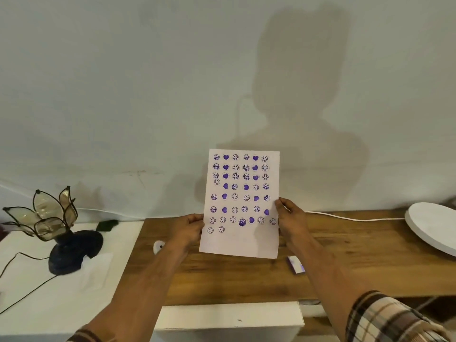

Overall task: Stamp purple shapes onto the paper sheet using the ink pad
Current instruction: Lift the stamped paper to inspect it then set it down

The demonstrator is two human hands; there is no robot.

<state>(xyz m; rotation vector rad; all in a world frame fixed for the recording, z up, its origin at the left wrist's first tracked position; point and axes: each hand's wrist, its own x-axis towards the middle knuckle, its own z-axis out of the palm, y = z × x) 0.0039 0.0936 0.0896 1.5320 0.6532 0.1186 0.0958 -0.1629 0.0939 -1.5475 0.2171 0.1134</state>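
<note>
Two hands hold the paper sheet (240,240) upright in the air above the wooden desk (345,255), printed side facing the person. The left hand (188,229) pinches the sheet's 9 o'clock edge low down, fingers curled behind it and thumb on the front. The right hand (291,218) grips the 3 o'clock edge a bit higher, thumb on the front too. So both are closed on the paper, not spread.

Pretty much the whole upper part of the sheet is covered in purple stamps (240,188): rows of smiley faces and solid hearts, neat at 12 o'clock and getting wobblier further down. The bottom row has just two faint smileys at the 7 o'clock corner, and the strip below that is blank.

On the desk, just past the sheet's 5 o'clock corner, lies a small flat thing with purple on it (296,265). Looks like the ink pad, but it's blurry so I can't say for sure. At 8 o'clock from the sheet, peeking out beside the left wrist, is a small white rounded object (158,246), possibly a stamp.

Way off at 9 o'clock a flower-shaped glass lamp (49,218) sits on a white surface (37,304). At 3 o'clock there's a white round disc (434,225) with a white cable (350,218) running along the wall. Plaid sleeve (385,317) on the right arm.
</note>
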